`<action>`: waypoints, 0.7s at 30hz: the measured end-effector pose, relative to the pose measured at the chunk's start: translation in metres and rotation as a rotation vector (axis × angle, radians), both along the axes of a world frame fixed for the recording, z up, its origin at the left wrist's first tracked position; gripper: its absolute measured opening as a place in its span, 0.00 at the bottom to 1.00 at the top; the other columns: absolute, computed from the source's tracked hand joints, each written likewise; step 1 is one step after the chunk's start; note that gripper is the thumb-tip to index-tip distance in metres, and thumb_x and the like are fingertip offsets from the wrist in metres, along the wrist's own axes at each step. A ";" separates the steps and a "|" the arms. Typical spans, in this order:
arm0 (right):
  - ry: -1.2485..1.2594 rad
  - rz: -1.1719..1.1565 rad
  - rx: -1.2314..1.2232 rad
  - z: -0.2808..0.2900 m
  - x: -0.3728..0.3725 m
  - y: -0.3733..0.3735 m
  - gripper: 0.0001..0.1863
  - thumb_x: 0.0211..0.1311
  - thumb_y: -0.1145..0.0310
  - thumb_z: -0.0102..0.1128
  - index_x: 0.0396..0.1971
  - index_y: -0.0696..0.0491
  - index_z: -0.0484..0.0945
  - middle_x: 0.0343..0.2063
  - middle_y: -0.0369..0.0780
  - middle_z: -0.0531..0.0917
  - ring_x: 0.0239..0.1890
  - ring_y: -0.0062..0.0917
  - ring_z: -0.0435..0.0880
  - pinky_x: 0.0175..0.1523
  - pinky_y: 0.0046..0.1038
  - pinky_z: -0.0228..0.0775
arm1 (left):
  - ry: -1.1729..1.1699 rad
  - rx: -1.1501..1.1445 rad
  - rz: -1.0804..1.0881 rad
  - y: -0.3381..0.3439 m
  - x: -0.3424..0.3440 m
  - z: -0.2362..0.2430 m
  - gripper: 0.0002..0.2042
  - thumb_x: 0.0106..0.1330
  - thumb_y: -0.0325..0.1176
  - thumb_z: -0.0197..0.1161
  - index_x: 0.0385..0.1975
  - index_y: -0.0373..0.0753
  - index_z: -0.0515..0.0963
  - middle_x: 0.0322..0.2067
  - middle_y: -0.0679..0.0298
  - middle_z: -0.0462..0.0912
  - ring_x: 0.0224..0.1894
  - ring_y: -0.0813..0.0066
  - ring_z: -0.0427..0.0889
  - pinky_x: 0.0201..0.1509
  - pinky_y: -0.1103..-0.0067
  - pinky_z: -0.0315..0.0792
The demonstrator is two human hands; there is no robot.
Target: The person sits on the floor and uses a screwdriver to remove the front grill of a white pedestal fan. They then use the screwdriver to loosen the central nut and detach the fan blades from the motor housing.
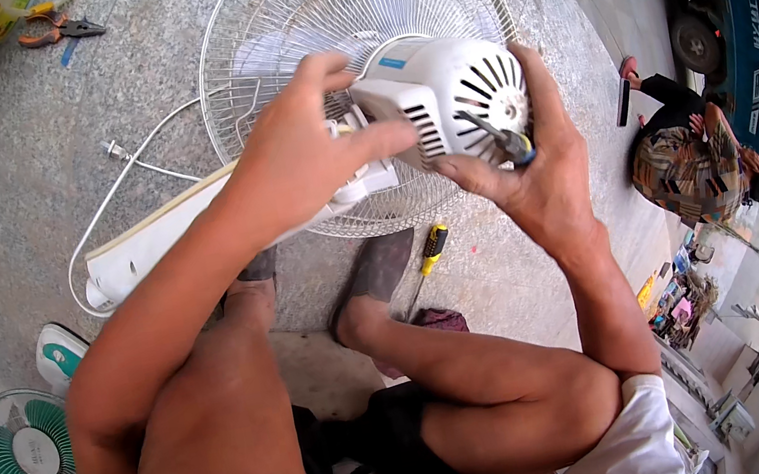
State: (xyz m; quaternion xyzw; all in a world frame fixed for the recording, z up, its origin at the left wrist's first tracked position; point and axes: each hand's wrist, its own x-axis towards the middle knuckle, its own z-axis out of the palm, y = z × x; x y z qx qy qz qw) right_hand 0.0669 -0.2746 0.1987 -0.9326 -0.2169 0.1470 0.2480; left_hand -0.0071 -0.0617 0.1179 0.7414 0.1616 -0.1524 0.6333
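Head view: the left hand is blurred, thumb and fingers spread beside the fan motor housing; contact cannot be told. The right hand clasps the housing over the wire guard; a slim tool there is indistinct. White, rounded, radially slotted, the housing bears an unreadable blue label.

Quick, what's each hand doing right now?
Left hand: open, blurred, beside the fan motor.
Right hand: holding the fan motor, with a small tool between thumb and fingers.
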 end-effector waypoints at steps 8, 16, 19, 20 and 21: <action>0.028 -0.084 0.107 -0.006 -0.009 -0.004 0.60 0.42 0.52 0.87 0.71 0.63 0.60 0.55 0.52 0.82 0.53 0.36 0.86 0.56 0.33 0.80 | -0.109 0.162 -0.052 0.014 -0.020 -0.011 0.32 0.58 0.51 0.74 0.53 0.31 0.79 0.49 0.47 0.83 0.53 0.50 0.82 0.58 0.64 0.74; 0.050 -0.098 0.168 -0.006 -0.007 0.004 0.58 0.43 0.57 0.87 0.71 0.65 0.60 0.52 0.51 0.83 0.52 0.32 0.86 0.56 0.31 0.80 | -0.012 0.163 -0.242 0.020 0.003 -0.012 0.29 0.58 0.48 0.66 0.50 0.26 0.80 0.42 0.44 0.84 0.44 0.49 0.84 0.52 0.65 0.76; 0.072 -0.123 0.230 -0.008 -0.008 0.003 0.58 0.42 0.59 0.88 0.71 0.65 0.60 0.52 0.50 0.83 0.52 0.32 0.85 0.56 0.31 0.79 | 0.040 -0.027 -0.355 0.028 0.017 -0.018 0.32 0.57 0.43 0.66 0.58 0.26 0.75 0.47 0.47 0.82 0.48 0.55 0.82 0.54 0.68 0.75; 0.081 -0.135 0.244 -0.009 -0.008 0.003 0.58 0.42 0.60 0.88 0.71 0.65 0.60 0.52 0.49 0.83 0.52 0.32 0.85 0.57 0.32 0.79 | 0.056 -0.095 -0.377 0.028 0.020 -0.020 0.34 0.56 0.42 0.66 0.61 0.26 0.73 0.49 0.49 0.80 0.50 0.59 0.81 0.56 0.69 0.74; 0.141 -0.166 0.261 -0.009 -0.007 0.002 0.61 0.40 0.60 0.89 0.72 0.64 0.58 0.54 0.49 0.82 0.54 0.31 0.84 0.59 0.32 0.79 | 0.096 -0.133 -0.365 0.026 0.022 -0.021 0.33 0.56 0.40 0.65 0.61 0.26 0.74 0.49 0.50 0.80 0.49 0.60 0.82 0.55 0.70 0.74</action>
